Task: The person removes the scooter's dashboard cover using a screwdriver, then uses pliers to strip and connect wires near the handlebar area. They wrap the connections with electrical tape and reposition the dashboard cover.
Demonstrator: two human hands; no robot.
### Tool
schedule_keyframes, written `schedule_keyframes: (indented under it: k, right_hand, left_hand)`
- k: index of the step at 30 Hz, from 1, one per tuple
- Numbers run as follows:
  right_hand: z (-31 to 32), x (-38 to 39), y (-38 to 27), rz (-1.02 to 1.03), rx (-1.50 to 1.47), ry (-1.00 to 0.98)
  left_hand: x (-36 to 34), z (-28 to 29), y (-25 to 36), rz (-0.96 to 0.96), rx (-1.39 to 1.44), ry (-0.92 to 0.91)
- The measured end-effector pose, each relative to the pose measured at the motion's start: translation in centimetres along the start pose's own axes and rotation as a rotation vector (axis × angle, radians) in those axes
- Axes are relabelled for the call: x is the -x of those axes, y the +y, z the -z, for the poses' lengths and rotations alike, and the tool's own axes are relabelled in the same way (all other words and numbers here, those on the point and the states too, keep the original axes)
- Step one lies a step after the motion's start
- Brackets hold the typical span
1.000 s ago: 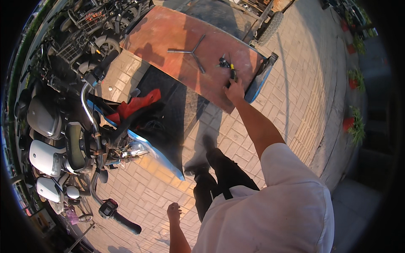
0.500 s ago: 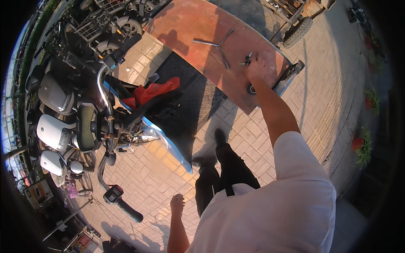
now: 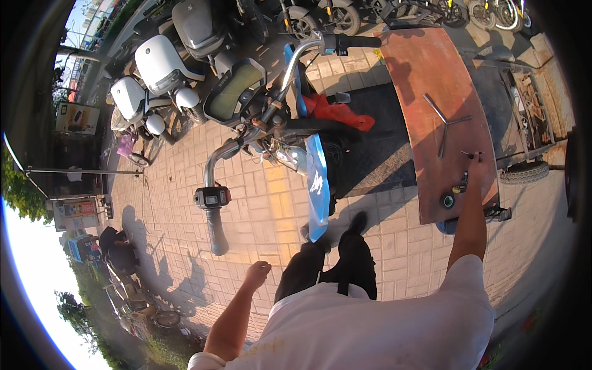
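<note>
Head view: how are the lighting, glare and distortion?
Head view: sunlight throws dark shadows across the paving and red-brown board; same view, sky at lower left is blown white; head view, the board's right edge bows outward; there too, the right hand looks small, indistinct.

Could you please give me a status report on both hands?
Right hand at small dark item, over reddish board. Left hand loosely curled, off board. Three-armed wrench nearby, not blocking.
</note>
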State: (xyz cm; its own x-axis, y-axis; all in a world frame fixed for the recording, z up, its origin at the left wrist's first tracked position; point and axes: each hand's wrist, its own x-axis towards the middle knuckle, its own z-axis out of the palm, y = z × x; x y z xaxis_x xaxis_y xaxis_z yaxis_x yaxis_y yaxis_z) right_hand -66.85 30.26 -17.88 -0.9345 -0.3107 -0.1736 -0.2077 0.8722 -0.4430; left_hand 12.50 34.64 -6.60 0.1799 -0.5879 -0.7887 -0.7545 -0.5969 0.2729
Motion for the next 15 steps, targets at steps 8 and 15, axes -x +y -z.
schedule_keyframes:
  k: [8, 15]
  right_hand:
    - [2.5, 10.8, -12.3, 0.327, -1.288, -0.595]
    - [-2.2, 23.2, -33.4, 0.381, -1.314, -1.285]
  left_hand:
    - [0.8, -0.1, -2.5, 0.010, 0.098, 0.032]
    - [-0.5, -0.1, -6.6, 0.070, 0.319, 0.086]
